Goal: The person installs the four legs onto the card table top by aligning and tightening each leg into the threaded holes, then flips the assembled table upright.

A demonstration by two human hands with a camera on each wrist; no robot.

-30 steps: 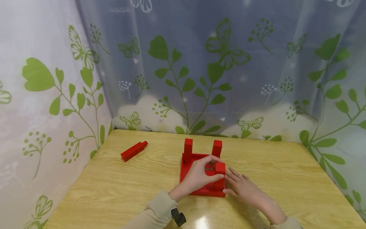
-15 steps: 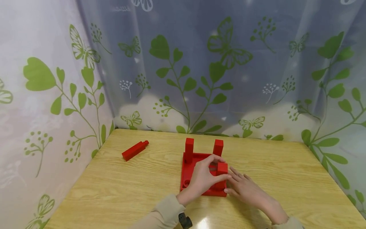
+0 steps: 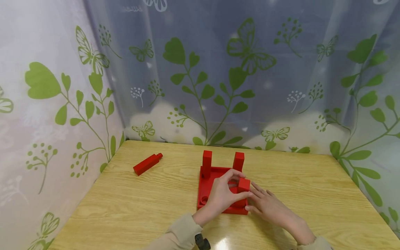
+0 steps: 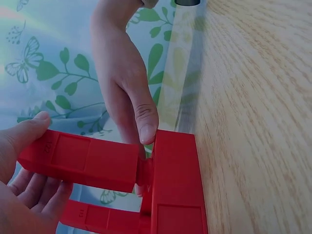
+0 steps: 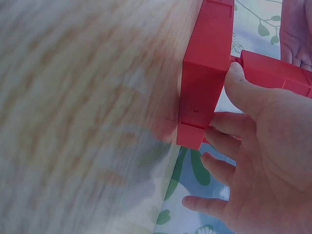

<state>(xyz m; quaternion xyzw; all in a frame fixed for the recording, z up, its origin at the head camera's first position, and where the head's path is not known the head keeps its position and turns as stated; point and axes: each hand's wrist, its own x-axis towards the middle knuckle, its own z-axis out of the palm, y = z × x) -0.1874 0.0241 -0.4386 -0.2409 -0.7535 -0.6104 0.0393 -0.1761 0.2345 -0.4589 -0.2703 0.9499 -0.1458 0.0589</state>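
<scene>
A square red base [image 3: 205, 189] lies on the table, its raised rim upward. Two red square legs, the far left one [image 3: 207, 164] and the far right one [image 3: 239, 161], stand up from it. My left hand [image 3: 221, 194] pinches a third red leg [image 3: 244, 184] between thumb and fingers over the near right corner. In the left wrist view, this leg's narrow neck [image 4: 144, 170] shows between its body and the base. My right hand [image 3: 270, 210] touches that corner with its thumb, fingers fairly straight along the right side. A round hole [image 3: 204, 199] shows at the near left corner.
A loose red leg [image 3: 147, 164] with a stepped peg end lies on its side at the far left of the wooden table [image 3: 150, 208]. Patterned curtains [image 3: 200, 86] hang behind and beside the table. A black band [image 3: 202, 242] is on my left wrist.
My left hand and the leg it pinches have shifted slightly right, and the hole at the near left has come into sight. My right hand stays at the corner.
</scene>
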